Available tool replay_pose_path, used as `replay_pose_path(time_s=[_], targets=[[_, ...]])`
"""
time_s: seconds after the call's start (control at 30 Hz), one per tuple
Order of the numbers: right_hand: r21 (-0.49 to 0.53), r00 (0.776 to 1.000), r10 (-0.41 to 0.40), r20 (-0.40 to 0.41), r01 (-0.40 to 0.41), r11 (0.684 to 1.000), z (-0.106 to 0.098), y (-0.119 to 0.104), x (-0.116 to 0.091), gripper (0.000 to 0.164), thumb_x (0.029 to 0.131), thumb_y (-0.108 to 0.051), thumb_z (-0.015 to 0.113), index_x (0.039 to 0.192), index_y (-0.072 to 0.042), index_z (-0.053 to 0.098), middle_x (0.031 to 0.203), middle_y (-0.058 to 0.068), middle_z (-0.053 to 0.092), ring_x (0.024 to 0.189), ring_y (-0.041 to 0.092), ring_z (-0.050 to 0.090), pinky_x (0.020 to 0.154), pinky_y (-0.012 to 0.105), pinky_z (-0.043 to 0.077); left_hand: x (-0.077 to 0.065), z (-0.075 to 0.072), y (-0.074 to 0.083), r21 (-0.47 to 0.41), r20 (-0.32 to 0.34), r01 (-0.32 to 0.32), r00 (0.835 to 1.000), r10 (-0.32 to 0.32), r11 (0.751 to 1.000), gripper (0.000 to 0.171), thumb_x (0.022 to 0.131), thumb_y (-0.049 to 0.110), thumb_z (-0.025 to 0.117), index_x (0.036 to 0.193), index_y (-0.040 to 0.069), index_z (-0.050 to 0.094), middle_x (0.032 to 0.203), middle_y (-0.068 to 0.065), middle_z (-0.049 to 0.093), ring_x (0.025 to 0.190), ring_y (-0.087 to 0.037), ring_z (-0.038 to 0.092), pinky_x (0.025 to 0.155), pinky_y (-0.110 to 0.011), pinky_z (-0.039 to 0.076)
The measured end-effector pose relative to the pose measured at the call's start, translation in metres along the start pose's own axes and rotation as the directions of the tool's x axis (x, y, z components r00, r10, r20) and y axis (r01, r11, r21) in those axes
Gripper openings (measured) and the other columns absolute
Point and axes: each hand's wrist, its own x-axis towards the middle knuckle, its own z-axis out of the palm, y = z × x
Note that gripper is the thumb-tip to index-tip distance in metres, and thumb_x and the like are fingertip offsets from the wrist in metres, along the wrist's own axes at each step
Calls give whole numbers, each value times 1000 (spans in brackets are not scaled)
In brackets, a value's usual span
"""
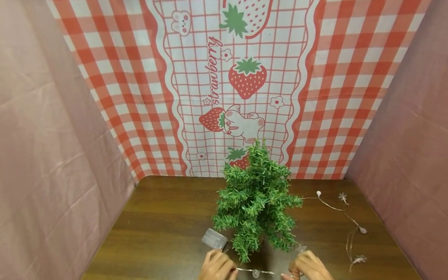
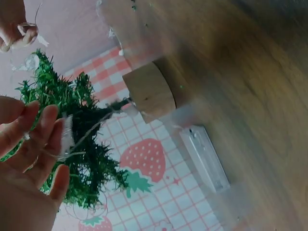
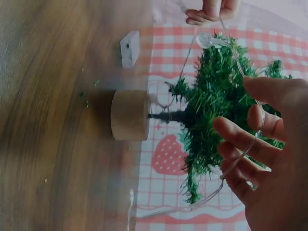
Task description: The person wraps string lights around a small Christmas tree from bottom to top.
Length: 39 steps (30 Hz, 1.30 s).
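A small artificial Christmas tree (image 1: 257,199) stands on a round wooden base (image 3: 130,115). In front of it a clear wire of string lights (image 1: 255,273) is stretched sideways between both hands, with a round clear bulb midway. My left hand (image 1: 216,270) pinches the wire at its left end. On the other side, my right hand (image 1: 312,271) holds it between thumb and forefinger. The wire runs on across the right fingers in the right wrist view. Near the trunk, another stretch of wire (image 2: 96,129) leads from the base toward the left hand.
A clear battery box (image 1: 214,239) lies on the brown wooden table (image 1: 162,220), left of the tree. More of the light string (image 1: 334,207), with bulbs and snowflake shapes, trails over the right side. Behind hangs a red-checked strawberry cloth (image 1: 247,112); pink cloth flanks both sides.
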Motion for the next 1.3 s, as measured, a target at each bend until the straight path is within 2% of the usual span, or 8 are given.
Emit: replay_pose_path(time_s=[0.1, 0.3, 0.4, 0.5, 0.7, 0.87, 1.1, 1.3], targets=[[10, 999, -31, -40, 31, 999, 0, -5, 3, 44, 72, -21, 89, 77, -34, 47, 95, -20, 59, 92, 5, 50, 82, 18, 37, 4, -5, -4, -56, -16, 4, 1000, -5, 998, 28, 99, 21, 52, 73, 17, 62, 76, 5, 60, 75, -10, 59, 77, -35, 43], [-69, 996, 91, -27, -93, 993, -9, -26, 13, 53, 65, -19, 92, 75, -40, 45, 105, -22, 60, 107, 8, 50, 84, 36, 31, 17, -16, -6, -222, -60, 63, 995, -79, 973, 17, 95, 14, 60, 80, 9, 68, 87, -4, 65, 84, -20, 64, 77, -34, 45], [1, 994, 104, -29, -104, 995, -12, -33, 17, 53, 67, -9, 90, 76, -36, 44, 102, -21, 60, 97, 4, 52, 80, 29, 32, 23, -22, -4, -304, -57, 150, 983, -175, 941, 8, 93, 10, 65, 87, 8, 69, 95, -7, 66, 88, -22, 63, 79, -31, 47], [64, 992, 118, -38, -116, 991, -15, -35, 20, 53, 68, -1, 87, 78, -29, 44, 87, -23, 51, 74, -4, 47, 63, 15, 32, 28, -26, -1, -344, -15, 260, 959, -282, 902, 5, 93, 7, 67, 93, 11, 70, 102, -7, 64, 92, -21, 61, 81, -27, 47], [-7, 978, 195, -76, -196, 981, -30, -28, 20, 54, 64, 3, 88, 77, -23, 42, 69, -23, 34, 57, -10, 34, 48, 9, 28, 41, -30, -3, -316, 5, 356, 927, -374, 879, 7, 96, 10, 64, 95, 12, 71, 105, -7, 60, 92, -18, 56, 75, -21, 46], [29, 967, 240, -82, -239, 971, -53, -14, 21, 53, 63, 8, 87, 79, -26, 50, 68, -20, 44, 56, -6, 42, 49, 10, 33, 51, -31, -6, -270, 1, 368, 924, -382, 890, 6, 96, 11, 66, 95, 11, 72, 98, -3, 56, 84, -13, 51, 70, -19, 44], [33, 938, 345, -18, -345, 938, -81, 6, 23, 44, 69, 7, 85, 86, -25, 61, 83, -14, 60, 68, 1, 55, 61, 12, 43, 62, -32, -4, -227, 127, 487, 873, -471, 843, 6, 95, 13, 68, 96, 17, 73, 88, 5, 54, 72, -3, 44, 65, -14, 38], [-2, 935, 351, -36, -352, 936, -89, 22, 24, 42, 69, 10, 84, 94, -20, 66, 102, -13, 64, 73, 0, 60, 65, 9, 47, 68, -29, -4, -183, 120, 442, 897, -426, 878, 8, 96, 15, 67, 95, 15, 74, 84, 8, 55, 70, -4, 47, 66, -15, 37]])
